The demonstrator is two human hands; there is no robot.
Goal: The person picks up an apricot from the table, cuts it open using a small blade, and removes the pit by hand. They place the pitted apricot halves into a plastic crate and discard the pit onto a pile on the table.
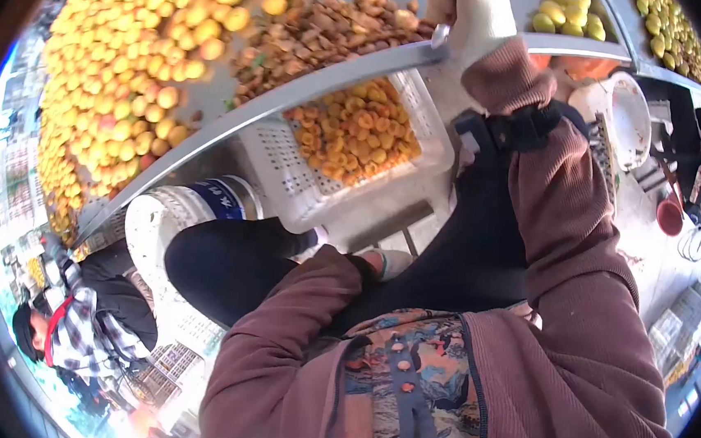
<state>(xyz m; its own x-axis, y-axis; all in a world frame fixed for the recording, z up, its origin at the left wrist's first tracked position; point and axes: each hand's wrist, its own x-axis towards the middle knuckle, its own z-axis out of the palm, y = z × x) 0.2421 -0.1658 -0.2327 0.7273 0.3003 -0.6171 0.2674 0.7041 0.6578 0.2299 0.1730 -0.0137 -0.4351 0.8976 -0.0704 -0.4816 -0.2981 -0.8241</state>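
My right hand (483,17), in a white glove, is at the top edge beside the metal table rim (312,80). Its fingers are mostly cut off, and a small shiny tip shows beside it. What it holds is unclear. My left sleeve ends low between my legs; a pale shape beyond its cuff could be a gloved hand or a shoe, and no fingers can be made out. Nearest my right hand lies a heap of brown pieces (323,40). Yellow-orange fruit (123,77) covers the table's left side. Below the rim, a white crate (281,160) holds orange fruit halves (361,133).
A white bucket (148,228) stands by my left knee, another white bucket (626,117) at the right. Green fruit (571,14) lies at the upper right. A person in a checked shirt (86,330) is at the lower left. A red ladle (669,216) is on the right.
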